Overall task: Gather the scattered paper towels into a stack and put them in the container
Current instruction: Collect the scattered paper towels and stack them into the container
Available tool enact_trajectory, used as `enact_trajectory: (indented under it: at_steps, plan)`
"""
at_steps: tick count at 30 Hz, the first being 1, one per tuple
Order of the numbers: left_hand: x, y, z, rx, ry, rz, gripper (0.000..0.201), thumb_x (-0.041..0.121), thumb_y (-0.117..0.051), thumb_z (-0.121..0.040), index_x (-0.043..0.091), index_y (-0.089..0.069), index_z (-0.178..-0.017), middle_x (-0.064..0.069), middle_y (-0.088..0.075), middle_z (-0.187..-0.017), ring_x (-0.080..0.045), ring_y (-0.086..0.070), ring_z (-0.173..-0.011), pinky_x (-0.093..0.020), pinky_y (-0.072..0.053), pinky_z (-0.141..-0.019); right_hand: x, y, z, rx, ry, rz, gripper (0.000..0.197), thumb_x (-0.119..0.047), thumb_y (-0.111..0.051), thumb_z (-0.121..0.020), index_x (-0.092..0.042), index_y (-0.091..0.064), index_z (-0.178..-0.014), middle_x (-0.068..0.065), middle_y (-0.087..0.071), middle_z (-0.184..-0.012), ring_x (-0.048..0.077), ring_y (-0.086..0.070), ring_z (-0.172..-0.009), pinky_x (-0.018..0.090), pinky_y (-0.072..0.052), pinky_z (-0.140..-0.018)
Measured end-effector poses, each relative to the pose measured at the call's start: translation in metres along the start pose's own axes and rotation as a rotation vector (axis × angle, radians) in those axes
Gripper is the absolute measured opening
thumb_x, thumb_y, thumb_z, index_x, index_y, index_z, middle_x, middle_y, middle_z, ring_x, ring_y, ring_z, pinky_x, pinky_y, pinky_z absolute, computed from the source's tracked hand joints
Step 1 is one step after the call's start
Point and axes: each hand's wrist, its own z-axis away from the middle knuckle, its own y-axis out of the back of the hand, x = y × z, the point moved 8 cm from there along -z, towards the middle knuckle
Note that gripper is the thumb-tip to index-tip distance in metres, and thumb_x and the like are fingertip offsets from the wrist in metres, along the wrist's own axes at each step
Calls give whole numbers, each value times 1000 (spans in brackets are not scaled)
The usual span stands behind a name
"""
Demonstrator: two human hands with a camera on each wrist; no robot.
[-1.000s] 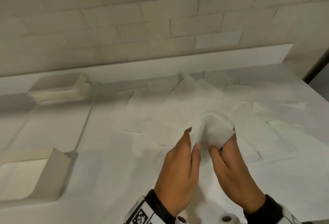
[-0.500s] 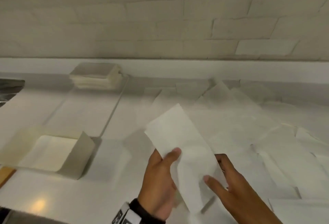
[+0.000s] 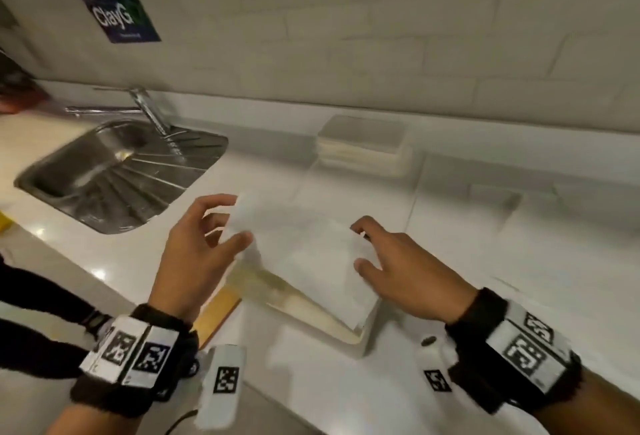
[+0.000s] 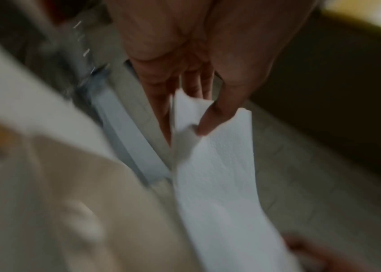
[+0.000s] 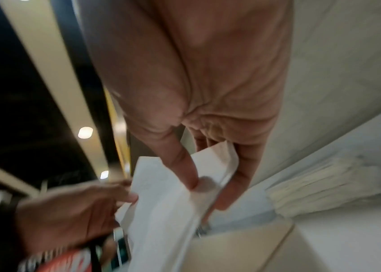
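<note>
From the head view, my left hand [image 3: 197,247] pinches the far-left end of a folded paper towel [image 3: 304,251] and my right hand [image 3: 398,261] pinches its right end, holding it just above the open white container [image 3: 356,334] near the front edge of the counter [image 3: 519,234]. The container's near wall and cream inner side show under the towel; I cannot tell what lies inside it. Bare counter lies to the right and behind. The steel sink [image 3: 114,175] with its tap [image 3: 149,112] sits to the left, well apart from my hands. A stack of paper towels [image 3: 363,147] stands against the tiled wall, behind the container. A dark sign [image 3: 117,9] hangs on the wall above the sink.

From the left wrist view, my thumb [image 4: 215,117] presses the paper towel [image 4: 220,180] against my fingers, the sheet hanging down past the blurred container wall [image 4: 80,202].

From the right wrist view, my thumb [image 5: 185,165] and fingers [image 5: 236,184] pinch the towel's [image 5: 161,211] end; my left hand [image 5: 68,211] holds the other end, the container [image 5: 243,248] is below, and the stack [image 5: 324,184] stands beyond.
</note>
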Motion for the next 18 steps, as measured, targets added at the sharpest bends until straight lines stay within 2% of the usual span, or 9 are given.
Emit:
enact_trajectory:
  at_steps: [2,3,6,8,9,11,14,15,18]
  plan:
    - [-25,-1,-17,-108,-20,-307,51,0,-74,-85,26,-56,-125,15,-71,-82,-3,-67,-70,-10,-51,-62,3,-35,-25,-112,-69,160,44,-12,-41,-100,-19,-27,-140,3,-56,-102,15,-55,-76,32,-47,-64]
    - [-36,-6,-22,-165,-23,-414,54,2,-73,-86,26,-52,-131,14,-68,-87,-2,-65,-74,-8,-50,-62,6,-51,-32,-163,-97,225,49,-9,-40,-98,-15,-23,-144,5,-54,-103,18,-54,-79,29,-43,-61]
    - [-60,-30,-26,-328,-97,-591,68,5,-68,-90,28,-36,-146,5,-60,-113,-8,-58,-91,-10,-45,-72,16,-77,-40,-243,-155,410,58,-1,-41,-96,-9,-17,-149,9,-54,-109,22,-51,-83,30,-44,-66]
    - [-72,-45,-25,-428,-115,-669,78,9,-66,-92,30,-22,-154,2,-57,-119,-11,-54,-102,-17,-43,-81,21,-84,-39,-283,-183,544,61,1,-43,-94,-6,-17,-149,11,-56,-114,23,-49,-83,35,-47,-72]
    - [-75,-50,-24,-467,-121,-752,81,12,-66,-93,30,-18,-156,1,-58,-121,-13,-56,-105,-19,-43,-82,23,-86,-39,-288,-190,615,60,2,-45,-93,-4,-21,-148,12,-57,-116,23,-49,-82,34,-46,-68]
    - [-74,-55,-21,-483,-220,-995,78,17,-69,-89,26,-28,-155,-1,-59,-127,-19,-61,-108,-26,-50,-79,20,-86,-39,-264,-192,741,61,5,-49,-90,-2,-25,-145,15,-53,-123,27,-52,-88,28,-35,-57]
    - [-62,-56,-17,-434,-372,-1259,54,26,-86,-67,22,-67,-118,-2,-70,-115,-24,-70,-86,-31,-51,-47,7,-83,-35,-201,-142,794,75,9,-54,-85,-2,-18,-150,20,-39,-139,33,-51,-114,33,-31,-69]
    - [-57,-60,-15,-450,-366,-1257,45,30,-84,-70,24,-68,-113,1,-70,-114,-23,-71,-84,-31,-49,-46,-1,-78,-29,-156,-101,766,74,9,-53,-84,-4,-22,-149,19,-39,-139,33,-50,-114,35,-31,-71]
    - [-70,-75,-18,-581,-191,-1177,32,45,-60,-93,35,-57,-124,11,-63,-124,-14,-66,-97,-27,-48,-72,-20,-50,7,-35,23,579,59,6,-47,-83,-17,-40,-136,6,-50,-123,28,-51,-103,37,-40,-71]
